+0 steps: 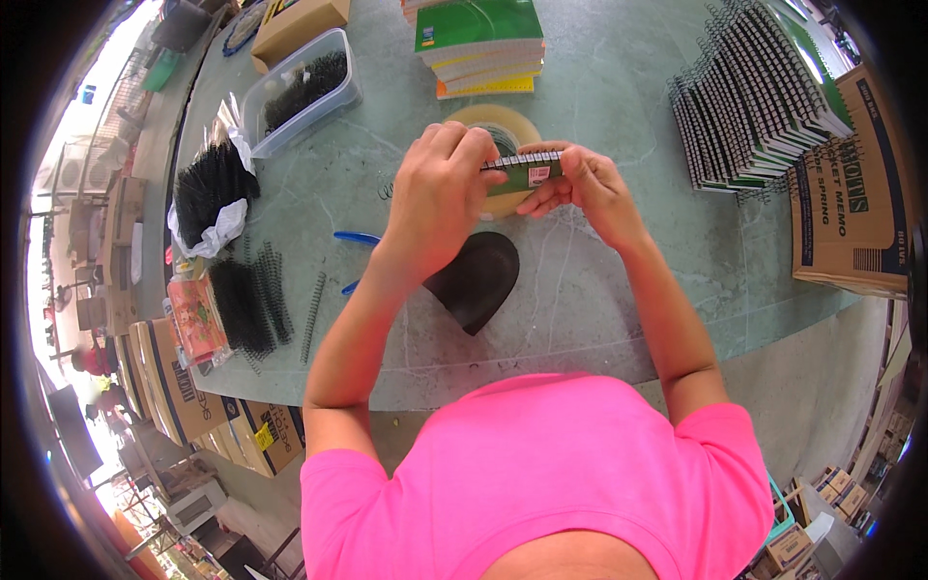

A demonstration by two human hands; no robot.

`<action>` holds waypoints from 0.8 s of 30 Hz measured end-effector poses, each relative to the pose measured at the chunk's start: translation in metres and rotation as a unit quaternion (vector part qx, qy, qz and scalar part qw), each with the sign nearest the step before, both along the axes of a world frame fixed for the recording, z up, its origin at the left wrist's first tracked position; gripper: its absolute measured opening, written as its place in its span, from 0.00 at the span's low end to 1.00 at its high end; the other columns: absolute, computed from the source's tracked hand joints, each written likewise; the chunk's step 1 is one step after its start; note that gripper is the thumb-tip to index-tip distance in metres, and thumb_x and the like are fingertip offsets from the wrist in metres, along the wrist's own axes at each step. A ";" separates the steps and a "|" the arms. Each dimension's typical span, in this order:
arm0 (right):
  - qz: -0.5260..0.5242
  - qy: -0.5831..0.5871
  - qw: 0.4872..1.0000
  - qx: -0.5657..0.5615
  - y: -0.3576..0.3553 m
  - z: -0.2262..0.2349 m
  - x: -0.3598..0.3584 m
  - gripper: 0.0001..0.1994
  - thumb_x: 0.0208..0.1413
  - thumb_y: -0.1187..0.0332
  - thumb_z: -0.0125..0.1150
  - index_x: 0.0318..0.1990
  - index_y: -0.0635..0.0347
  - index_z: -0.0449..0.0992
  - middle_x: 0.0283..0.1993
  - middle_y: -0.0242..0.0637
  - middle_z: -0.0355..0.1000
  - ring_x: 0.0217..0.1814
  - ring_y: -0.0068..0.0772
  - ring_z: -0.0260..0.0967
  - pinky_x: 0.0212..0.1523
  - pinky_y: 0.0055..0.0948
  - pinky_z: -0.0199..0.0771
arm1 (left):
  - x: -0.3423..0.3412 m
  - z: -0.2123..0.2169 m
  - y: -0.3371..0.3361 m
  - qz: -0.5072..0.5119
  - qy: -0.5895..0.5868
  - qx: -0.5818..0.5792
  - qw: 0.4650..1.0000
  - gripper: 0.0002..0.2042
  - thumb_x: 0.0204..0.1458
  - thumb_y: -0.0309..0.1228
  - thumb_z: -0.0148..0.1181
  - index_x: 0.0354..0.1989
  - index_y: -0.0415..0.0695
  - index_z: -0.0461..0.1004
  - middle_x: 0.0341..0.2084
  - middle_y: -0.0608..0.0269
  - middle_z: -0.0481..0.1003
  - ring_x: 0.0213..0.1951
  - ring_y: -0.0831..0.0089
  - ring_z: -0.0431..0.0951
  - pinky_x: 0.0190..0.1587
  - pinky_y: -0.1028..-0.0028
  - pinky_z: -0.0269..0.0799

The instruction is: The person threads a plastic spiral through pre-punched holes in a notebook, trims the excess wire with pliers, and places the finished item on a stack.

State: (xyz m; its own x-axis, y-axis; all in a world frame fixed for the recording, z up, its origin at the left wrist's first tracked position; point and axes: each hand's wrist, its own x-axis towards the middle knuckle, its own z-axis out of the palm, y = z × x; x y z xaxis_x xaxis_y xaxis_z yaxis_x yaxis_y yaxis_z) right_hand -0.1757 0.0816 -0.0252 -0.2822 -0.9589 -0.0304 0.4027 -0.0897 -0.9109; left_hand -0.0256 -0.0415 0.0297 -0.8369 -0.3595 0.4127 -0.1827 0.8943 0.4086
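Holding a small green notebook (523, 171) above the grey-green table (599, 319), the person has both hands up over a roll of clear tape (503, 130). The left hand (440, 188) curls over the notebook's left end, its fingers pressed together on the black spiral wire along the top edge; the right hand (590, 184) pinches the right end between thumb and fingertips. It looks as if the coil is being worked through the punched holes, though the wire's end is too small to make out. To do this well, I'd judge, the right hand should keep the pages squared and steady while the left turns the coil evenly, so no hole is skipped.

A brown carton (855, 184) with dark blue panels stands at the right edge, beside a slanting row of finished spiral notebooks (754, 97). More brown cartons (179, 387) sit below the table's left side. A stack of books (480, 43) with a green cover lies at the far side, near a clear plastic tub (300, 92) of black coils. Loose black coils (246, 304) lie to the left, and a dark heart-shaped pad (478, 280) rests under the forearms.
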 end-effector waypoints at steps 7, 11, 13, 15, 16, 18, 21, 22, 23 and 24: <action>-0.049 0.064 0.997 -0.004 -0.001 0.004 0.007 0.14 0.61 0.67 0.51 0.49 0.66 0.69 0.36 0.35 0.72 0.27 0.26 0.75 0.25 0.21 0.75 | -0.002 -0.004 0.000 0.014 0.015 -0.050 0.999 0.10 0.45 0.28 0.63 0.36 0.40 0.72 0.32 0.56 0.72 0.37 0.58 0.72 0.40 0.64 0.68; -0.069 0.066 0.995 0.043 -0.004 0.003 0.008 0.10 0.60 0.69 0.51 0.44 0.66 0.71 0.35 0.35 0.72 0.27 0.26 0.75 0.24 0.21 0.75 | -0.007 0.000 -0.002 0.010 0.008 -0.018 1.000 0.11 0.46 0.29 0.61 0.38 0.41 0.73 0.33 0.56 0.73 0.39 0.58 0.72 0.42 0.64 0.67; -0.049 0.069 0.994 0.065 -0.006 -0.001 0.004 0.09 0.61 0.70 0.50 0.41 0.67 0.71 0.33 0.35 0.73 0.27 0.26 0.75 0.24 0.21 0.75 | -0.015 0.003 0.001 -0.005 0.033 -0.013 0.999 0.10 0.47 0.29 0.60 0.38 0.40 0.73 0.33 0.55 0.73 0.39 0.58 0.72 0.42 0.65 0.67; -0.042 0.085 0.993 0.076 -0.004 -0.005 0.001 0.08 0.61 0.70 0.48 0.40 0.67 0.71 0.31 0.36 0.73 0.27 0.26 0.75 0.24 0.22 0.75 | -0.028 -0.002 0.008 -0.039 0.066 -0.034 0.996 0.10 0.47 0.27 0.58 0.39 0.40 0.73 0.33 0.55 0.74 0.38 0.57 0.73 0.41 0.65 0.68; -0.045 0.100 0.991 0.076 -0.003 -0.007 0.001 0.09 0.61 0.71 0.48 0.39 0.67 0.72 0.30 0.36 0.74 0.27 0.27 0.75 0.25 0.22 0.76 | -0.033 -0.002 0.010 -0.056 0.084 -0.046 0.994 0.10 0.47 0.27 0.58 0.39 0.39 0.73 0.32 0.54 0.74 0.38 0.57 0.73 0.41 0.65 0.68; -0.050 0.111 0.990 0.077 -0.001 -0.006 0.002 0.09 0.61 0.71 0.46 0.38 0.68 0.72 0.29 0.36 0.74 0.28 0.27 0.75 0.25 0.23 0.76 | -0.040 -0.009 0.008 -0.079 0.047 -0.010 0.996 0.11 0.46 0.26 0.58 0.40 0.39 0.73 0.31 0.54 0.74 0.36 0.57 0.73 0.39 0.65 0.69; -0.050 0.106 0.990 0.074 -0.002 -0.005 0.004 0.09 0.61 0.71 0.45 0.37 0.68 0.72 0.28 0.37 0.73 0.28 0.27 0.76 0.26 0.23 0.76 | -0.042 -0.013 0.008 -0.102 0.038 0.012 0.994 0.12 0.46 0.26 0.58 0.40 0.39 0.72 0.30 0.53 0.74 0.34 0.57 0.74 0.37 0.65 0.70; -0.047 0.107 0.991 0.069 -0.001 -0.006 0.003 0.09 0.61 0.72 0.45 0.37 0.68 0.72 0.28 0.37 0.73 0.28 0.27 0.76 0.26 0.23 0.76 | -0.042 -0.013 0.007 -0.109 0.043 0.013 0.993 0.12 0.46 0.27 0.58 0.40 0.39 0.72 0.29 0.53 0.74 0.33 0.57 0.74 0.36 0.65 0.70; -0.044 0.108 0.991 0.063 -0.002 -0.007 0.003 0.09 0.61 0.72 0.45 0.37 0.68 0.71 0.28 0.38 0.73 0.28 0.28 0.75 0.25 0.24 0.76 | -0.043 -0.011 0.006 -0.116 0.045 0.019 0.992 0.12 0.46 0.27 0.58 0.39 0.39 0.72 0.29 0.53 0.74 0.33 0.57 0.74 0.36 0.65 0.70; -0.048 0.110 0.991 0.063 -0.002 -0.008 0.003 0.10 0.61 0.72 0.44 0.37 0.68 0.71 0.28 0.38 0.73 0.28 0.28 0.75 0.25 0.24 0.76 | -0.044 -0.008 0.006 -0.121 0.046 0.028 0.991 0.11 0.46 0.27 0.58 0.39 0.39 0.73 0.28 0.53 0.74 0.32 0.57 0.74 0.35 0.65 0.69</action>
State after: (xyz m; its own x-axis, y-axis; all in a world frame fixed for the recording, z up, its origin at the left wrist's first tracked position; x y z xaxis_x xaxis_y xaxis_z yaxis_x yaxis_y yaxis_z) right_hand -0.1730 0.0800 -0.0333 -0.3859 -0.9194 -0.0762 0.1889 0.0021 -0.9820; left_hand -0.0697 -0.0354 0.0217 -0.8607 -0.1772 0.4773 0.0749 0.8831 0.4631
